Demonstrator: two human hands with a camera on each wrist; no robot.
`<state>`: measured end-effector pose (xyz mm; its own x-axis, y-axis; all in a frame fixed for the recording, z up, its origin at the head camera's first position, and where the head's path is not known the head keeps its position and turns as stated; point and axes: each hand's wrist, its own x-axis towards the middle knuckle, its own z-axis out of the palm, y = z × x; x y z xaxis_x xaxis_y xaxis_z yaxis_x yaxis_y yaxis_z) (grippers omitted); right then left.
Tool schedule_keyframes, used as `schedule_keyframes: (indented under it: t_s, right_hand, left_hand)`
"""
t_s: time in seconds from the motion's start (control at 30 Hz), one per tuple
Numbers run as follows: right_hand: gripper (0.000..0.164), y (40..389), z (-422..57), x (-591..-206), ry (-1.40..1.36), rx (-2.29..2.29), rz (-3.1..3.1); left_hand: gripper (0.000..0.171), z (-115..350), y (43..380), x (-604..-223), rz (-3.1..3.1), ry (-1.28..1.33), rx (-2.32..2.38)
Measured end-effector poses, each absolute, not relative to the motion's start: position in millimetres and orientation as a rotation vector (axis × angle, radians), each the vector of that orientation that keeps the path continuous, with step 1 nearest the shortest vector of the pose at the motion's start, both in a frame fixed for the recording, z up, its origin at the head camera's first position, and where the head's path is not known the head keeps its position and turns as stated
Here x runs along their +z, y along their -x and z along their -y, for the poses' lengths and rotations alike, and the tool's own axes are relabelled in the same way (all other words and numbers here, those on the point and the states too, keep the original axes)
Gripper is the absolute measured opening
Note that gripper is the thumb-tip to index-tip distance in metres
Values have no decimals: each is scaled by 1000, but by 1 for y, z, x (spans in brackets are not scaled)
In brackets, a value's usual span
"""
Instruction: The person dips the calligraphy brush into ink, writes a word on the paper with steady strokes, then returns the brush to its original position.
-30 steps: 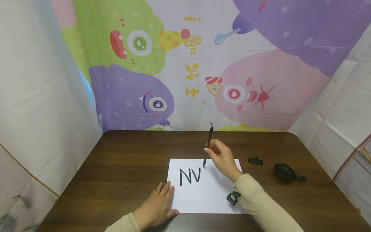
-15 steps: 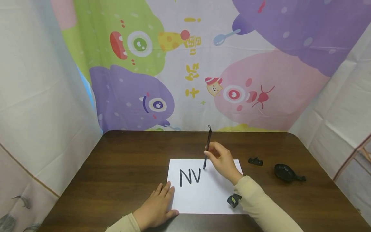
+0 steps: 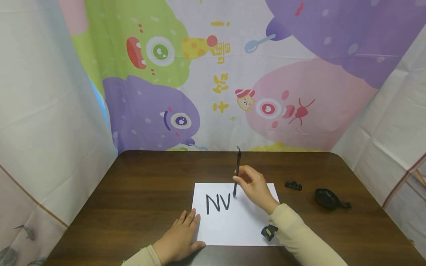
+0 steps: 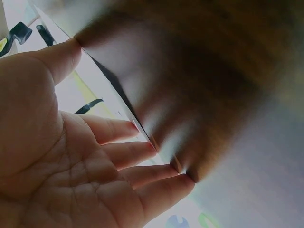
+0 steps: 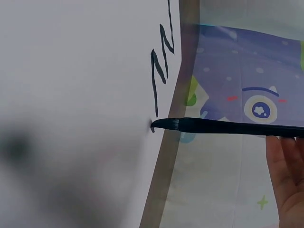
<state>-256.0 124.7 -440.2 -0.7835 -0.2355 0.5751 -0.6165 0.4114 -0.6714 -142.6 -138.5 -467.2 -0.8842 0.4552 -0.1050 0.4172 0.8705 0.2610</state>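
My right hand pinches a dark ink brush upright between thumb and fingers. The brush tip bends against the white paper, with a short black mark at it. Just left of the tip, the black letters N and V stand on the sheet. Flat at the paper's left edge lies my left hand, its fingers straight and thumb spread. The left wrist view shows the palm from beneath, fingertips pressing down along the surface.
Right of the paper on the brown table sit a small black brush rest and a black dish with a handle. A black device rides on the right wrist. A cartoon curtain hangs behind.
My right hand and the brush have moved a little toward the person, the brush tip sliding down the paper right of the V. The left hand stays in place.
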Motion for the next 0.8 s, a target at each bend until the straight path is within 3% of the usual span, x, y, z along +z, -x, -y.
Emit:
schedule_keyframes:
  t_s: [0.8]
  right_hand:
    - [12, 243, -125, -442, -769, 1321, 2279]
  left_hand:
    - [83, 138, 142, -467, -2873, -657, 355]
